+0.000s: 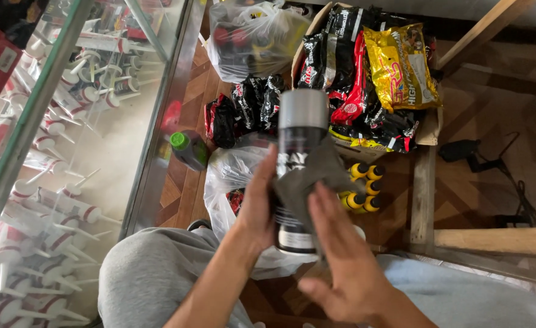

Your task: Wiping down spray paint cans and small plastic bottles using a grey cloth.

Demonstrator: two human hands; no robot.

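I see my left hand (257, 206) wrapped around an upright black spray can (298, 164) with a grey cap at frame centre, fingers closed on its side. At five o'clock, my right hand (341, 258), fingers loosely spread, presses a grey cloth (313, 176) against the can.

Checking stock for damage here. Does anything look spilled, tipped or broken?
No spill or break shows. The left hand holds the spray can upright while the right hand presses a grey cloth on it. Only the green-capped bottle on the floor leans.
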